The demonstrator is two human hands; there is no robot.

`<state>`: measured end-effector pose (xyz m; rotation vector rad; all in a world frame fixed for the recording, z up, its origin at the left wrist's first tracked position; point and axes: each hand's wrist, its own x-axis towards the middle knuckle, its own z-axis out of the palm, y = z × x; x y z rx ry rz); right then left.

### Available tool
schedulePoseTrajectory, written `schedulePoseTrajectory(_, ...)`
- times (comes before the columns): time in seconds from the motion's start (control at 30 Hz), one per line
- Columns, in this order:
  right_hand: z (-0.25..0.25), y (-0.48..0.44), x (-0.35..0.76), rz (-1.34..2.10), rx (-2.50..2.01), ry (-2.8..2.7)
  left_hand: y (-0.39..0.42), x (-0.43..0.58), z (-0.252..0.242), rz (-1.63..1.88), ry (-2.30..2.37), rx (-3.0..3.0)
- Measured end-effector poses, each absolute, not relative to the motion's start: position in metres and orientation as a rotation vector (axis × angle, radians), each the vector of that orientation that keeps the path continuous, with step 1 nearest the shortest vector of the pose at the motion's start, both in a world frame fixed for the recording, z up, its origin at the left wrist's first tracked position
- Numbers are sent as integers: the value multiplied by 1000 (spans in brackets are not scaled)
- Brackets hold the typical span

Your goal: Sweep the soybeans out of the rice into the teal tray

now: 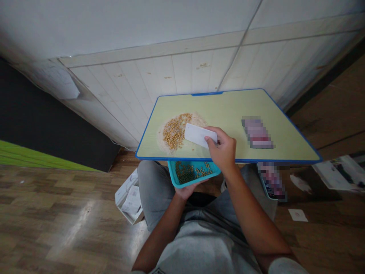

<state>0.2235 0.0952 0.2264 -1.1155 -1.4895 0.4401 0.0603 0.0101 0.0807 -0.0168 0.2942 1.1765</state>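
Note:
A pile of yellowish beans [173,134] lies on pale grains [163,142] at the left of the light green table. My right hand [224,148] grips a flat white card-like piece [198,136] over the table, just right of the beans. Under the table's front edge, my left hand [186,190] holds a turquoise tray [178,185] from below, its fingers mostly hidden by it. Several beans [199,171] lie inside the tray, which sits between my knees.
The table [228,110] has a blue rim. A blurred-out flat object [257,133] lies at its right; another [272,180] rests on my right thigh. An open white box [131,199] stands on the floor at left, and a white square [297,215] lies at right.

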Motion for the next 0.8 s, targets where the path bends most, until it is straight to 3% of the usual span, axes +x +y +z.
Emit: schedulePoseTrajectory(0.8,226,97,216,467,-1082,-1418,12,61,82,1156,232,-35)
